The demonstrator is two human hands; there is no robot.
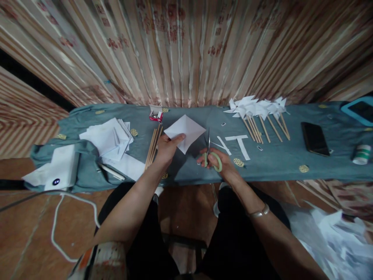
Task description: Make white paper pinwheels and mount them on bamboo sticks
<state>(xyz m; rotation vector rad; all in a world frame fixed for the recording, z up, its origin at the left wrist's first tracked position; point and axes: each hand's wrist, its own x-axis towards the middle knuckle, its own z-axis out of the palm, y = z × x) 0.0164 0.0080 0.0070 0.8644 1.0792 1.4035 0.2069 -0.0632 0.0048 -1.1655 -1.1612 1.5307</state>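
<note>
Between thumb and fingers, my left hand (168, 149) grips a creased square of white paper (186, 130), turned so that a corner points away from me. My right hand (223, 161) is closed around the green handles of a pair of scissors (208, 144). The scissors' blades point away from me, just right of the paper's right corner, and look slightly apart. Thin wooden sticks (152, 146) lie to the left, beside my left wrist. Cut paper strips (241, 143) are on the cloth right of the scissors.
A stack of white paper (109, 136) and a white box-like device (61, 165) sit at left. A small red box (155, 113) stands at the back. Paper pinwheels (256, 108), a black phone (314, 138) and a small cylinder (361, 154) are at right. Paper scraps (340, 237) lie lower right.
</note>
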